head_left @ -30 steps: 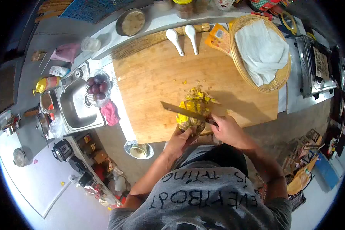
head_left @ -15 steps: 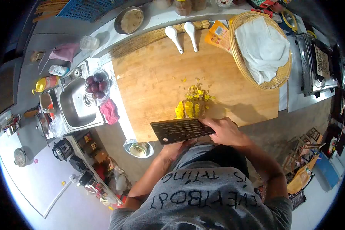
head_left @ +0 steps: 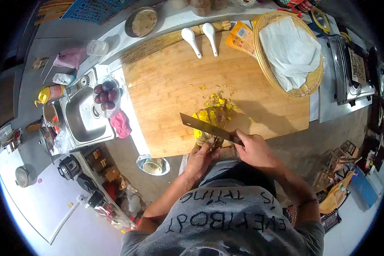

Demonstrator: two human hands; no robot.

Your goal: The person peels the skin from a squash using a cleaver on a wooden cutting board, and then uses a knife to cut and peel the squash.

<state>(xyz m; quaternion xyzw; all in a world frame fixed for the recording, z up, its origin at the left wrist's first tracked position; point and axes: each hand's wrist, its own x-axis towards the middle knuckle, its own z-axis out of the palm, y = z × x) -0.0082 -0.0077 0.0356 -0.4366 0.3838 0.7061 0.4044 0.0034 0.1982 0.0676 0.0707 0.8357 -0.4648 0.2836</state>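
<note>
My right hand (head_left: 257, 149) is closed around the handle of a cleaver (head_left: 204, 126). Its dark blade stands nearly edge-on, slanting across a lump of yellow-and-brown food (head_left: 204, 115) at the near side of a wooden cutting board (head_left: 170, 94). My left hand (head_left: 199, 159) grips the near end of that lump, below the blade, with fingers bent against it. I cannot tell what kind of food it is. Chopped yellow and brown bits (head_left: 217, 100) lie just beyond the lump.
Two white spoons (head_left: 191, 42) and an orange packet (head_left: 242, 39) lie along the far edge. A round basket (head_left: 311, 83) with white cloth overlaps the board's right corner. Left are a sink (head_left: 86, 121), a bowl of dark round fruit (head_left: 105, 97) and a pink cloth (head_left: 121, 123).
The cleaver blade has turned from broadside to nearly edge-on and moved up over the lump. My left hand, mostly hidden behind the blade before, now shows against the lump.
</note>
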